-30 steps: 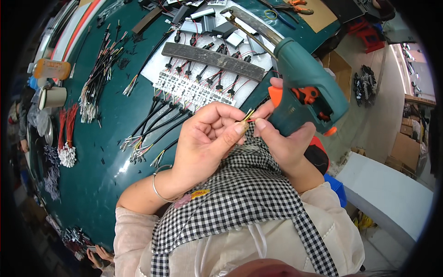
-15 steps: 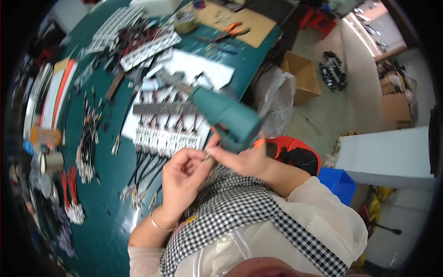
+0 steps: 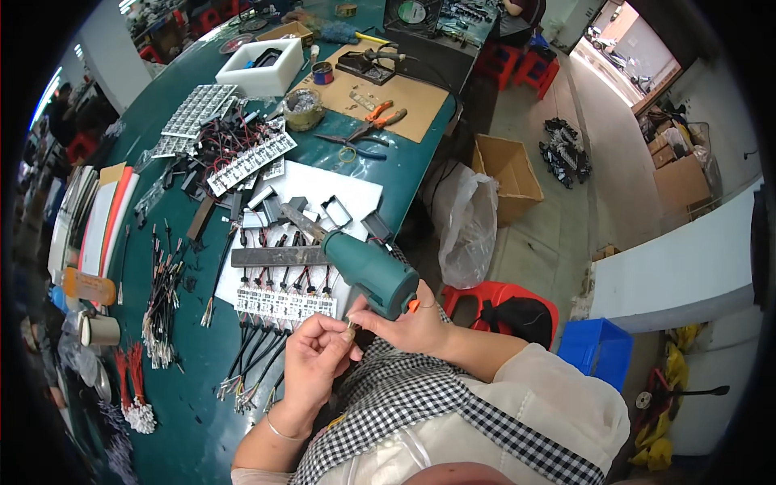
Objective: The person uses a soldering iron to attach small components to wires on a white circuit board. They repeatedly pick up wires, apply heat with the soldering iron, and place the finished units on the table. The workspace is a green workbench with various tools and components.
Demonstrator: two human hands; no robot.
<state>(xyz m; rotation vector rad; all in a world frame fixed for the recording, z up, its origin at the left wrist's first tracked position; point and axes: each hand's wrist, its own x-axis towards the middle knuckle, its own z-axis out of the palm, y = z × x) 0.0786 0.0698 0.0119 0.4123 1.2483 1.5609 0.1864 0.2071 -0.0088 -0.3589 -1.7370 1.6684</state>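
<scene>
At the near edge of the green table, my left hand [image 3: 319, 347] pinches a small, thin brownish piece [image 3: 350, 326] between thumb and fingers. My right hand [image 3: 412, 327] meets it there with bent fingers, its fingertips at the same piece. A green heat gun [image 3: 368, 271] with an orange part lies just above my right hand, its nozzle toward the far left. The gun's underside hides some right-hand fingers, and I cannot tell what supports it. Beyond my hands, a dark flat bar [image 3: 279, 256] lies across wires joined to a white strip of small boards [image 3: 284, 303]; black cables [image 3: 257, 356] trail from it.
To the left lie cable bundles [image 3: 162, 303] and red wires with white connectors [image 3: 137, 412]. Farther back are circuit boards [image 3: 250, 162], pliers [image 3: 376, 121], a white box [image 3: 263, 69] and a soldering-iron stand [image 3: 368, 66]. On the right are a red stool [image 3: 517, 295] and a blue bin [image 3: 596, 352].
The view has tilted up, so the table and gun sit lower in the picture and more of the far side shows. Both hands stay together at the small piece.
</scene>
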